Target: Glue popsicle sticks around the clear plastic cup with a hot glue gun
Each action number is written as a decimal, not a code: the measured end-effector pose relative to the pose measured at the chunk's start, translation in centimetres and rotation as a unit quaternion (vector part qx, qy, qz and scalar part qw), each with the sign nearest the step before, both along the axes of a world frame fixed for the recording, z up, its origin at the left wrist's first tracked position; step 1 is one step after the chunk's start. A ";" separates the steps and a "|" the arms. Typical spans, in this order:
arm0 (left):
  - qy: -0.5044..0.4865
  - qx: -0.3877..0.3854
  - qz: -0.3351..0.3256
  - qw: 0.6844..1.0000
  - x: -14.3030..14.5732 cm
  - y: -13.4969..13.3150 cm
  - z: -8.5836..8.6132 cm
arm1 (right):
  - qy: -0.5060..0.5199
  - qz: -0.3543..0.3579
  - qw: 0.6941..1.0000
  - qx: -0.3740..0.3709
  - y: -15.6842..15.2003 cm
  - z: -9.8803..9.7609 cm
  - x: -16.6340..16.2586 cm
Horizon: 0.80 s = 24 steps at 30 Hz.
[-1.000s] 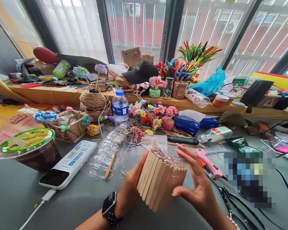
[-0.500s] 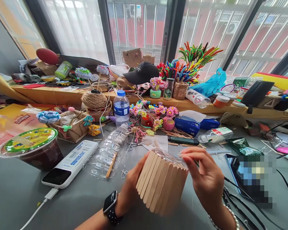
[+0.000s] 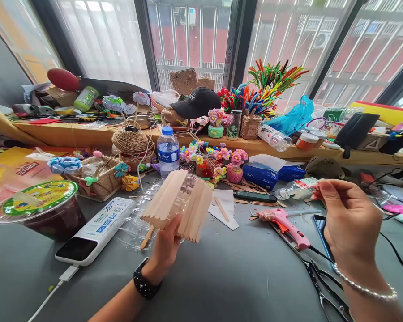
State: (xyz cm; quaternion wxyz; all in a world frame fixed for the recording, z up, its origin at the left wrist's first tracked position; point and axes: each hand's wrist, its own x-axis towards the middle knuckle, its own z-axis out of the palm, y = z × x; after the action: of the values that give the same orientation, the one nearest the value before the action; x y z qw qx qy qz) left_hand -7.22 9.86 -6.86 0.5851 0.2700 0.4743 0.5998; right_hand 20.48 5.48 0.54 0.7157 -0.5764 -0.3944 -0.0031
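Note:
My left hand point(image 3: 169, 241) grips a clear plastic bottle section point(image 3: 184, 197) with rows of wooden craft sticks point(image 3: 198, 208) fixed around it. It is held tilted above the table, and a bare strip of plastic shows between two groups of sticks. At the right, my right hand point(image 3: 352, 219) is raised with thumb and fingertips pinched together; whatever lies between them is too small to make out. Below and left of that hand lies a pink glue gun point(image 3: 285, 226), with black-handled scissors point(image 3: 317, 277) nearby. A single craft stick point(image 3: 221, 209) rests on white paper point(image 3: 234, 220).
A cut clear bottle point(image 3: 129, 228) lies behind my left hand. To the left stand a white power bank point(image 3: 100, 228) and a sealed drink cup point(image 3: 53, 219). A water bottle point(image 3: 168, 154), flower crafts, blue tissue packs point(image 3: 260, 176) and a phone point(image 3: 322, 232) surround the work area.
My left hand has turned and lifted the stick-covered piece leftward, exposing its bare strip. My right hand has drawn away from it to the right, uncovering the glue gun.

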 end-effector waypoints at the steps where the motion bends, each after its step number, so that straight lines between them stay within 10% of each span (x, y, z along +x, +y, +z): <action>1: -0.009 0.001 0.000 1.000 0.0 0.1 0.1 | 0.015 0.015 1.000 -0.006 0.1 0.0 0.2; 17: 0.084 -0.023 -0.119 0.989 -0.7 0.3 0.7 | 0.063 -0.099 0.991 0.070 -0.8 1.6 4.0; 24: 0.350 0.038 -0.373 0.859 -2.3 0.3 2.9 | 0.005 0.025 0.998 -0.062 0.1 0.1 3.5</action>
State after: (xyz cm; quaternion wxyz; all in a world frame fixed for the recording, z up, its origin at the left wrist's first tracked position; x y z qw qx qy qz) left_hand -9.50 10.12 -3.96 0.5499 0.6410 0.4880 0.2205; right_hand 23.96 5.56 0.65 0.6801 -0.6101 -0.4043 0.0419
